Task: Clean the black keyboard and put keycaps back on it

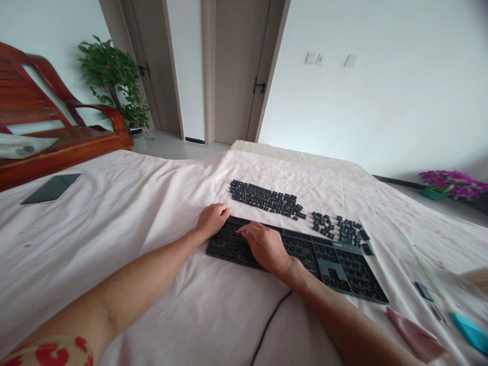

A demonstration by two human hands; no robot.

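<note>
Nearest, a black cable (270, 320) is seen running up across the pale pink sheet (133, 218) toward the keyboard (343, 269). At the right edge a folded pink cloth (415, 338) and a blue-handled tool (470, 330) are noted; what kind of tool it is cannot be made out. The keyboard lies flat on the sheet at mid-frame, angled slightly, with both forearms reaching in to it. The right hand (267, 246) is laid palm down on the left half of the board. Its fingers are stretched out flat toward the left, and nothing is gripped. The left hand (212, 218) is set at the far left corner of the board, touching its edge. Its fingers are curled under into a loose fist, and whether anything small is pinched inside cannot be told. Bare round sockets are recorded over most of the visible board, so the caps are judged to be off nearly everywhere; a few dark shapes near the arrow block are too small to settle. Just beyond the board, a long group of keycaps (267, 198) is laid out in rows, and a smaller, looser group (339, 229) lies to its right. No cap is seen refitted, so any putting back is judged not begun. Farther left, a dark tablet (51, 188) rests on the sheet. Behind it stand a red wooden bench (57, 142) and a green plant (114, 76), and doors (236, 71) are seen at the far wall.
</note>
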